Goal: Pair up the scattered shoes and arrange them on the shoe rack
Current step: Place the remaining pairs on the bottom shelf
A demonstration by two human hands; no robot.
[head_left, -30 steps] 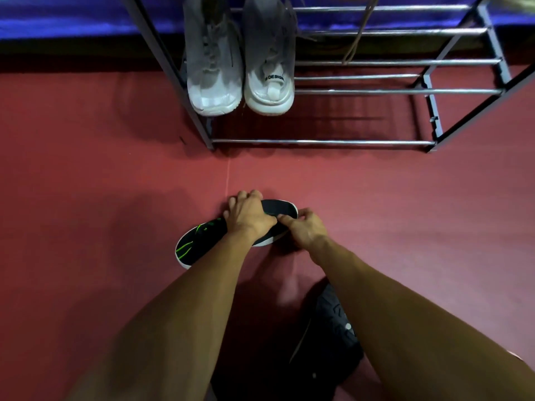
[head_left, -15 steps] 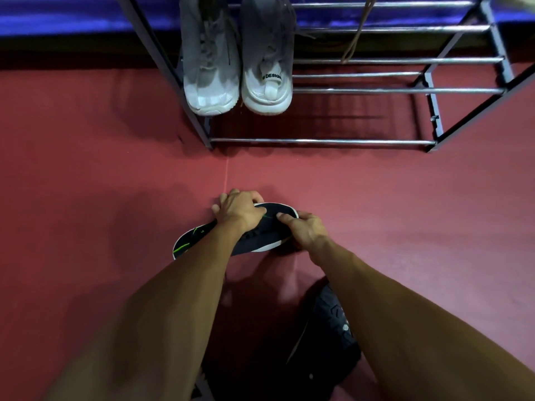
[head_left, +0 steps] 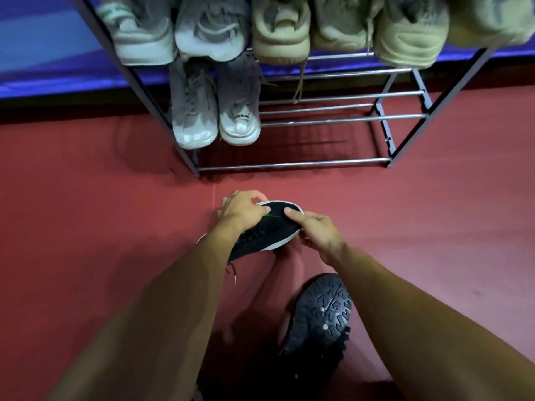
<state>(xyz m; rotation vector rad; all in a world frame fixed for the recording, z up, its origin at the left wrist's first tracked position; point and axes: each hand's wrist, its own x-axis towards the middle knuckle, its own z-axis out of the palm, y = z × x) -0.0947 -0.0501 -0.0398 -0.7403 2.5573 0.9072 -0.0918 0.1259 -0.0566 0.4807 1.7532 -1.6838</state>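
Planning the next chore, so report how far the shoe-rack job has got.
Done: a white pair sits on the lower shelf of the shoe rack, with grey-white shoes and beige shoes on the shelf above. In hand: the left hand and right hand both grip a green-marked black shoe. Left: the sole-up black shoe lies on the floor; both need racking.

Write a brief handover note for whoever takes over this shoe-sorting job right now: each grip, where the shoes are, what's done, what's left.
Left grip and right grip both hold the black sneaker in front of the shoe rack.
Done: white pair on a lower shelf; white shoes and beige shoes on the shelf above.
Left: rack this sneaker. Another black shoe lies sole-up on the floor nearer you, unracked.
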